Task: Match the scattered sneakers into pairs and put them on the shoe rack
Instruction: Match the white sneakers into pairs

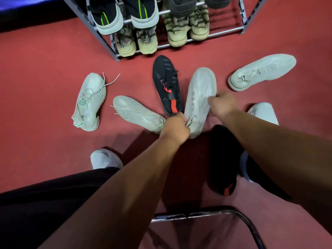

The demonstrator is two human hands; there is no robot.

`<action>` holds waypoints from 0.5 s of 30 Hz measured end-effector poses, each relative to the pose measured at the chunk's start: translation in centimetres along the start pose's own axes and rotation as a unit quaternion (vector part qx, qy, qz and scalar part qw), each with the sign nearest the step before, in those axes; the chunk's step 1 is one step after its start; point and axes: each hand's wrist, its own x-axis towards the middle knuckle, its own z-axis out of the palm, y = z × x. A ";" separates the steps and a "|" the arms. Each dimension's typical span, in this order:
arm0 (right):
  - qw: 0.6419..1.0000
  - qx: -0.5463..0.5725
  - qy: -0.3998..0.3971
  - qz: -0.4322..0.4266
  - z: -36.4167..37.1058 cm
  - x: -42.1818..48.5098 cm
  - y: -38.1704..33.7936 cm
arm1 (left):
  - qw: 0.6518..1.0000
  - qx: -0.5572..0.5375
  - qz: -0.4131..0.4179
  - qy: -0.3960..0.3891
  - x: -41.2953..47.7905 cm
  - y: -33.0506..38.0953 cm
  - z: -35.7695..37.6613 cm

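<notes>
A pale grey sneaker (201,90) lies tilted on the red floor in front of me. My left hand (175,126) grips its heel end and my right hand (222,103) pinches its side near the middle. Its likely mate (262,71) lies on its side at the right. A black sneaker with red trim (166,83) lies just left of the held shoe; another black one (222,159) lies under my right forearm. Two white sneakers with green marks (89,101) (138,114) lie to the left. The metal shoe rack (107,44) stands beyond.
The rack holds beige sneakers (136,42) (186,27) on its low shelf and black-and-white shoes (124,15) above; the shelf's right end is bare. My own white shoes (104,159) (264,112) rest on the floor. A chair's metal frame (215,212) is below me.
</notes>
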 end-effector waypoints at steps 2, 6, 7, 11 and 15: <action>1.000 0.022 -0.011 -0.010 0.1 0.3 -0.3 | 0.997 -0.068 -0.011 -0.016 0.0 -0.6 -1.0; 0.998 0.028 -0.040 -0.038 1.5 0.9 -1.4 | 0.995 -0.053 -0.070 0.041 0.1 -2.6 -4.3; 0.998 0.024 -0.038 -0.041 2.0 1.1 -1.8 | 0.993 -0.015 -0.088 0.078 0.1 -3.6 -5.0; 0.997 -0.001 -0.042 -0.058 4.1 1.8 -3.3 | 0.968 0.004 -0.237 0.084 0.6 -7.5 -6.3; 0.994 -0.040 -0.059 -0.081 6.3 2.6 -5.3 | 0.955 -0.089 -0.279 0.041 2.5 -9.6 -5.8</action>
